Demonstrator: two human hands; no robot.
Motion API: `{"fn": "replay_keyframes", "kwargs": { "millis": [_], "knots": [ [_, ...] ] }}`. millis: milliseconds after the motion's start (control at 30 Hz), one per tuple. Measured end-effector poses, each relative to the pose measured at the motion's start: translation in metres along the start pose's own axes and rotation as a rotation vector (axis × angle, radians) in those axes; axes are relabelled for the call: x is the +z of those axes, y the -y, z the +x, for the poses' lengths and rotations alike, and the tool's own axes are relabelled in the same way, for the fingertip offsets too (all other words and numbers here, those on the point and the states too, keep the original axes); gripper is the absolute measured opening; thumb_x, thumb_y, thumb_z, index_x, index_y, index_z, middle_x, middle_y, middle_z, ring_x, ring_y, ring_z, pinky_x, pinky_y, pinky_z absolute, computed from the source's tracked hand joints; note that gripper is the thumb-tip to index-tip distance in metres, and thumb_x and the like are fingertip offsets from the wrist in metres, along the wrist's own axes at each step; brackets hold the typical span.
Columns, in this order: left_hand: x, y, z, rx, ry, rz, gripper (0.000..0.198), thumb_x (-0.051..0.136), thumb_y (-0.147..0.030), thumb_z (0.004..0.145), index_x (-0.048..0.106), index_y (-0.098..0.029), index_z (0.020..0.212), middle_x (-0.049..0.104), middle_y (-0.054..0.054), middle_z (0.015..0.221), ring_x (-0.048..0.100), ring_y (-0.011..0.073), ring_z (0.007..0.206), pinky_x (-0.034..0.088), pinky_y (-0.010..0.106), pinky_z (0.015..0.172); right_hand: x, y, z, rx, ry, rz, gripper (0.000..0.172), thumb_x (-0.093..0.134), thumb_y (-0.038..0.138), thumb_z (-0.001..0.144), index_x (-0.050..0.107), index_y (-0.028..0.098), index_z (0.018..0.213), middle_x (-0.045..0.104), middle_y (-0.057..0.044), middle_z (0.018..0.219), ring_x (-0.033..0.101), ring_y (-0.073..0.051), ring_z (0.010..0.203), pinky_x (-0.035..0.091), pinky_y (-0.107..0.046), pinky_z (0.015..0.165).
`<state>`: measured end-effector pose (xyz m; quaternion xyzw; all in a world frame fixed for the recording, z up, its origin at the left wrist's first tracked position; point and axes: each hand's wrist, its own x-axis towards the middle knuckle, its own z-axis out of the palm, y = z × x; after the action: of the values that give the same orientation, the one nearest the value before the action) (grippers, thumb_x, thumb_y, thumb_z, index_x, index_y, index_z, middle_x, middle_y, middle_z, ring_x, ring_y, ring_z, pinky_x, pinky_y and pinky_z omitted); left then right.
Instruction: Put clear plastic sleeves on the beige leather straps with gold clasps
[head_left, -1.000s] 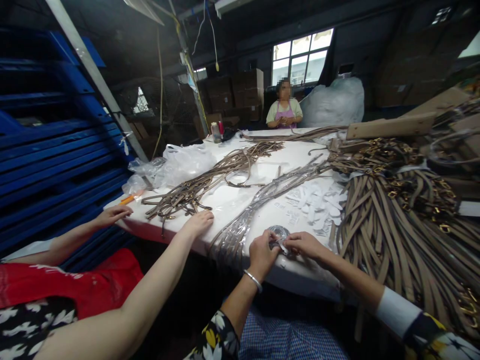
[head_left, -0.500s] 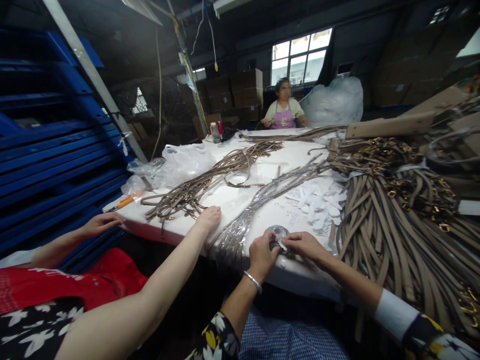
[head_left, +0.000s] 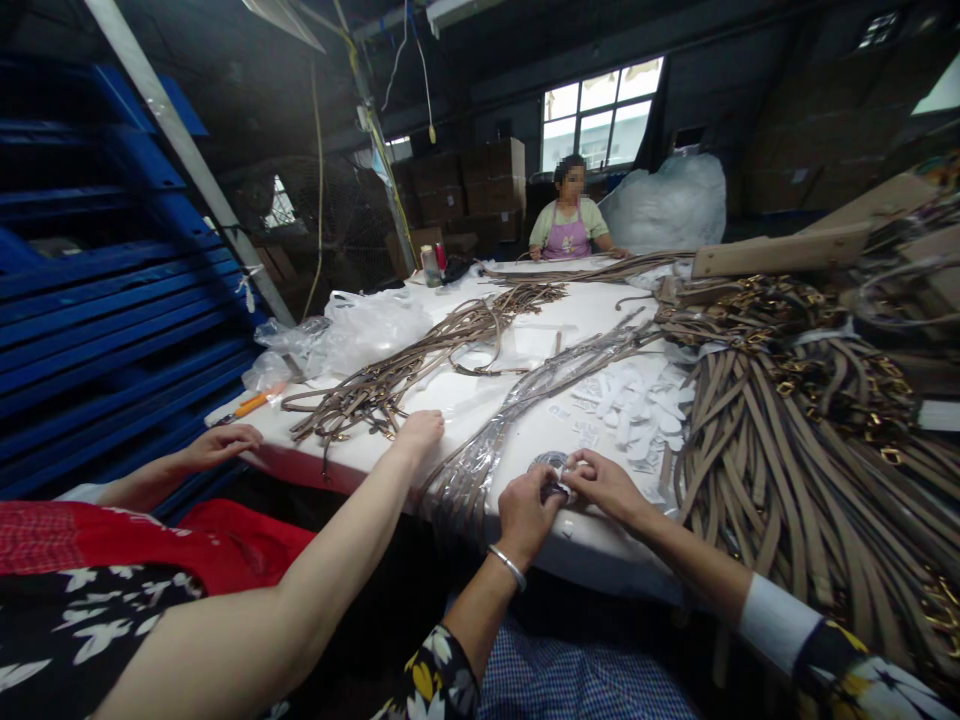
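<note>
At the near edge of the table, my left hand [head_left: 529, 512], with a silver bangle on the wrist, is closed on a small dark coil [head_left: 549, 460] that looks like a rolled strap in shiny clear plastic. My right hand [head_left: 606, 486] meets it from the right, thumb and fingers pinched together against the coil. Whatever small piece lies between those fingertips is too small to make out. Just beyond my hands lies a pile of white paper tags [head_left: 637, 405]. Left of them, straps in clear plastic [head_left: 480, 460] hang over the table edge.
Brown straps with gold buckles [head_left: 757, 450] are heaped on the right. More loose straps [head_left: 420, 370] and plastic bags [head_left: 375, 325] lie left on the white table [head_left: 360, 465]. A co-worker's arm [head_left: 337, 540] reaches in beside me; another person [head_left: 568, 225] sits at the far end.
My right hand has shifted slightly up and left, closer over the coil. The neighbouring co-worker's left hand moved slightly right. The person across lowered a hand to the table.
</note>
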<state>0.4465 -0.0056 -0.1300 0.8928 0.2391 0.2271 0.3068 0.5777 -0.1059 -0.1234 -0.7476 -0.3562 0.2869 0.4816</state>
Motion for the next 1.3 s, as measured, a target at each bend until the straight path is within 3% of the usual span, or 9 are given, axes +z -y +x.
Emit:
{"fn": "replay_keyframes", "kwargs": {
  "millis": [167,333,467,533,700,833,933,1133,1300],
  "knots": [
    [0.003,0.001,-0.002,0.012,-0.007,0.019,0.017,0.069,-0.025,0.077,0.063,-0.027,0.093,0.071,-0.003,0.089,0.064,0.0190,0.089,0.045,0.026,0.077,-0.011,0.009,0.005,-0.079,0.026,-0.147,0.020,0.059,0.034,0.076,0.059,0.022,0.092,0.067,0.003,0.058,0.062,-0.016,0.053,0.045,-0.025,0.054],
    [0.005,0.003,-0.002,0.018,-0.009,0.027,0.017,0.068,-0.021,0.077,0.062,-0.027,0.092,0.070,-0.002,0.091,0.064,0.0196,0.090,0.044,0.027,0.076,-0.029,0.025,0.024,-0.188,0.089,-0.339,0.019,0.063,0.030,0.075,0.072,0.023,0.090,0.074,-0.003,0.086,0.066,-0.019,0.071,0.045,-0.028,0.071],
    [0.006,0.003,-0.002,0.021,-0.015,0.032,0.018,0.066,-0.019,0.077,0.062,-0.026,0.093,0.070,-0.001,0.091,0.064,0.0197,0.090,0.044,0.027,0.076,-0.034,0.031,0.039,-0.220,0.268,-0.445,0.009,0.071,0.029,0.068,0.076,0.023,0.074,0.074,0.000,0.071,0.065,-0.020,0.069,0.043,-0.026,0.066],
    [0.006,0.004,-0.002,0.029,-0.018,0.033,0.019,0.065,-0.019,0.077,0.062,-0.026,0.095,0.070,-0.001,0.091,0.064,0.0199,0.090,0.044,0.027,0.077,-0.033,0.031,0.041,-0.223,0.293,-0.493,0.006,0.071,0.026,0.068,0.075,0.023,0.070,0.072,0.000,0.065,0.063,-0.019,0.065,0.041,-0.025,0.063],
    [0.007,0.006,-0.001,0.058,-0.015,0.026,0.018,0.066,-0.020,0.077,0.063,-0.027,0.093,0.070,0.000,0.089,0.063,0.0200,0.088,0.045,0.027,0.076,-0.020,0.029,0.039,-0.230,0.157,-0.573,0.010,0.059,0.019,0.076,0.068,0.020,0.073,0.069,-0.004,0.074,0.059,-0.019,0.071,0.037,-0.026,0.064],
    [0.006,0.008,-0.001,0.105,0.003,0.008,0.012,0.061,-0.016,0.079,0.065,-0.025,0.086,0.070,0.001,0.086,0.063,0.0199,0.091,0.044,0.028,0.082,-0.009,0.028,0.039,-0.233,0.061,-0.559,0.016,0.049,0.022,0.083,0.063,0.019,0.078,0.066,-0.005,0.078,0.057,-0.019,0.074,0.038,-0.027,0.067],
    [0.002,0.008,-0.003,0.126,0.008,-0.018,0.014,0.058,-0.016,0.081,0.064,-0.024,0.091,0.070,0.002,0.091,0.063,0.0191,0.092,0.044,0.026,0.083,-0.008,0.027,0.039,-0.253,0.029,-0.525,0.015,0.047,0.025,0.084,0.060,0.019,0.078,0.064,-0.004,0.077,0.057,-0.019,0.073,0.039,-0.028,0.069],
    [-0.001,0.004,-0.003,0.050,-0.045,-0.046,0.025,0.041,-0.032,0.096,0.062,-0.023,0.108,0.073,0.000,0.086,0.068,0.0161,0.081,0.047,0.023,0.071,-0.010,0.029,0.030,-0.307,-0.001,-0.431,0.013,0.047,0.028,0.084,0.056,0.021,0.078,0.061,0.001,0.070,0.056,-0.017,0.067,0.039,-0.028,0.065],
    [0.009,-0.002,0.003,0.028,-0.068,0.011,0.027,0.045,-0.033,0.095,0.071,-0.025,0.098,0.074,0.003,0.091,0.067,0.0184,0.082,0.048,0.026,0.073,-0.004,0.037,0.021,-0.348,-0.086,-0.333,0.013,0.047,0.028,0.084,0.055,0.021,0.077,0.061,0.001,0.070,0.057,-0.017,0.067,0.041,-0.028,0.066]
  ]
}}
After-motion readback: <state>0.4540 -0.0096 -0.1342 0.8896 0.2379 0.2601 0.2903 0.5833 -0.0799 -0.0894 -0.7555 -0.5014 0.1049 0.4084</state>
